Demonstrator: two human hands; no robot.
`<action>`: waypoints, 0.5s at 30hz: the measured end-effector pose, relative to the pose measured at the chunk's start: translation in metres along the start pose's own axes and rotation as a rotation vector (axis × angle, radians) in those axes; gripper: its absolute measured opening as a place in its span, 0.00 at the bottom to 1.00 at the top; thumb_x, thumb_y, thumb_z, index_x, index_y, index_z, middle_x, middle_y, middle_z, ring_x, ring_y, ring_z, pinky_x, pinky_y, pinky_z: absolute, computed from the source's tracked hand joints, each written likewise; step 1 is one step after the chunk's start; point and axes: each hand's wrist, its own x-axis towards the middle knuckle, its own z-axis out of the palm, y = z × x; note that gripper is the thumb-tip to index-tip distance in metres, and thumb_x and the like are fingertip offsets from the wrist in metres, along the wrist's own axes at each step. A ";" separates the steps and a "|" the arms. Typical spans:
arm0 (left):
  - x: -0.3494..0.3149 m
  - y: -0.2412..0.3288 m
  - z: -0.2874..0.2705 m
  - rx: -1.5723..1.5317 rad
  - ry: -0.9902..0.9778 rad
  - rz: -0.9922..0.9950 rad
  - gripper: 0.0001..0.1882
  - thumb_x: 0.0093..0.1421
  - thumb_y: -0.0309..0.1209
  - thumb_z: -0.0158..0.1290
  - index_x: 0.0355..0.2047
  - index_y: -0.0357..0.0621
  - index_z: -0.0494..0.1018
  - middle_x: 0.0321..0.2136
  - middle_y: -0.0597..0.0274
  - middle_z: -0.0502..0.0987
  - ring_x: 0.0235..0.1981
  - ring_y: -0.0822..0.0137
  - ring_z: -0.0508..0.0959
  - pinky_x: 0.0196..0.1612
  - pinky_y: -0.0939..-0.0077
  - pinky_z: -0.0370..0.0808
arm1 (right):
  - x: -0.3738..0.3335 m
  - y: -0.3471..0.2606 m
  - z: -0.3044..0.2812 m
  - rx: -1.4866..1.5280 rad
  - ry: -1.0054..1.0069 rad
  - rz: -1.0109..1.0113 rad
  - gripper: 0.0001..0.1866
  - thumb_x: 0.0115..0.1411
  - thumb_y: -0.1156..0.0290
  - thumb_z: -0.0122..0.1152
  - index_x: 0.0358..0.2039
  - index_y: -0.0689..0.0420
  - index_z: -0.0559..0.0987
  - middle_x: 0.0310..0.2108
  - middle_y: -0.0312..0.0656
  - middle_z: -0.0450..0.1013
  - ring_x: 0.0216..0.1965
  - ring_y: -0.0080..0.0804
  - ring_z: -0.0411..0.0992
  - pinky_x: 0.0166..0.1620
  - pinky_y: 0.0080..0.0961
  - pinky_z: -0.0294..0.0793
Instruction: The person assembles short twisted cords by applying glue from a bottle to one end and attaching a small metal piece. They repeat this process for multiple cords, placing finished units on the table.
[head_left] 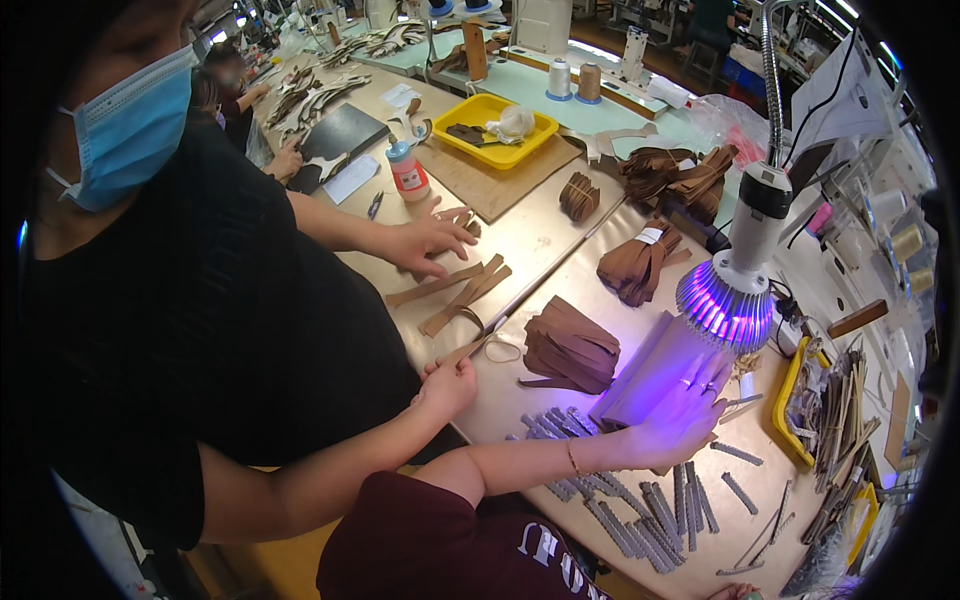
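Note:
My left hand (682, 415) lies under the purple lamp light with its fingers stretched out, palm down on a flat, smooth panel (640, 372). Close to its wrist, several short grey braided strips (640, 520) are spread over the table. Only a sliver of my right hand (737, 591) shows at the lower edge, near thin strips; its fingers are mostly cut off. Beside the panel lies a fanned bundle of brown flat strips (570, 345). A co-worker in black holds a tan strip (465, 352) in one hand (448, 388), the other hand (432, 238) spread above the table.
A lamp (728, 300) on a flexible neck hangs over the panel. More tied brown bundles (640, 262) lie beyond it. At the right stands a yellow tray (797, 400) beside long thin strips (846, 420). Farther off are a glue bottle (407, 172) and another yellow tray (495, 132).

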 end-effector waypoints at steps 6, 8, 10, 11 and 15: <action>0.001 0.001 -0.003 0.017 0.015 0.004 0.26 0.59 0.37 0.55 0.53 0.31 0.69 0.66 0.32 0.50 0.67 0.35 0.50 0.66 0.46 0.50 | -0.001 0.000 0.001 -0.002 0.003 0.000 0.20 0.50 0.44 0.65 0.39 0.40 0.77 0.38 0.34 0.74 0.39 0.36 0.70 0.31 0.33 0.69; 0.002 0.002 -0.006 0.012 0.000 -0.002 0.26 0.59 0.37 0.56 0.53 0.30 0.69 0.66 0.32 0.49 0.67 0.35 0.50 0.66 0.46 0.50 | -0.001 0.000 0.001 0.000 0.001 -0.002 0.20 0.50 0.44 0.65 0.39 0.40 0.77 0.38 0.34 0.74 0.39 0.35 0.70 0.31 0.33 0.69; 0.003 0.003 -0.008 0.022 -0.019 -0.005 0.27 0.59 0.37 0.56 0.53 0.30 0.70 0.66 0.32 0.49 0.67 0.35 0.50 0.67 0.46 0.49 | -0.002 0.001 0.002 0.003 -0.006 0.009 0.20 0.50 0.44 0.65 0.38 0.39 0.77 0.38 0.34 0.74 0.39 0.35 0.69 0.31 0.33 0.68; 0.003 0.003 -0.008 0.030 -0.020 0.000 0.27 0.59 0.37 0.56 0.53 0.30 0.69 0.66 0.32 0.49 0.67 0.35 0.49 0.67 0.45 0.48 | -0.002 0.001 0.002 0.007 -0.004 0.009 0.20 0.49 0.44 0.65 0.38 0.39 0.77 0.38 0.33 0.74 0.38 0.35 0.69 0.31 0.33 0.68; 0.004 0.002 -0.009 0.031 -0.030 0.025 0.28 0.59 0.38 0.56 0.54 0.29 0.69 0.66 0.32 0.49 0.68 0.35 0.48 0.68 0.44 0.45 | -0.005 0.001 0.002 0.023 -0.002 0.000 0.19 0.49 0.44 0.66 0.37 0.38 0.77 0.37 0.33 0.74 0.38 0.34 0.69 0.31 0.33 0.68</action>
